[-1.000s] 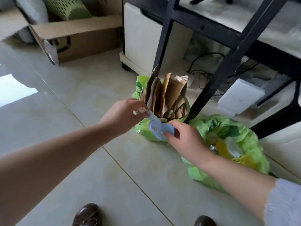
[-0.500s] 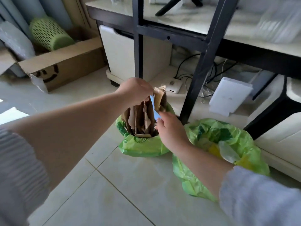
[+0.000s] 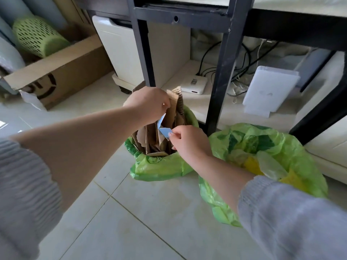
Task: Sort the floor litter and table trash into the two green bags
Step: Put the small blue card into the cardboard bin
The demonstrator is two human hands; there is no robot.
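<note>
Litter first: from the head view I see a small pale-blue card scrap [image 3: 165, 132] hanging over the mouth of the crumpled green plastic bag on the left [image 3: 159, 166], which is packed with upright torn brown cardboard pieces [image 3: 173, 113]. My right hand [image 3: 187, 143] pinches the scrap's lower right corner between thumb and fingertips, and my left hand [image 3: 148, 105], fingers curled, seems to grip its upper strip while leaning against the cardboard tops; I cannot tell exactly how much of the strip it holds. I judge the two-handed hold is there to steer the scrap down into a gap between the cardboard sheets, since the bag is nearly full and a loose drop might slide off onto the pale tiled floor [image 3: 140, 212]. The card goes here, I think, because this bag collects paper goods, while the second green plastic bag on the right [image 3: 277, 147], lying wide open just beside it, shows yellow and clear wrappers inside. Both bags sit against the black metal table leg [image 3: 219, 87], probably so they stay propped and within reach. Behind, a large brown cardboard box [image 3: 62, 76] with a green perforated basket [image 3: 37, 38] stands well apart.
</note>
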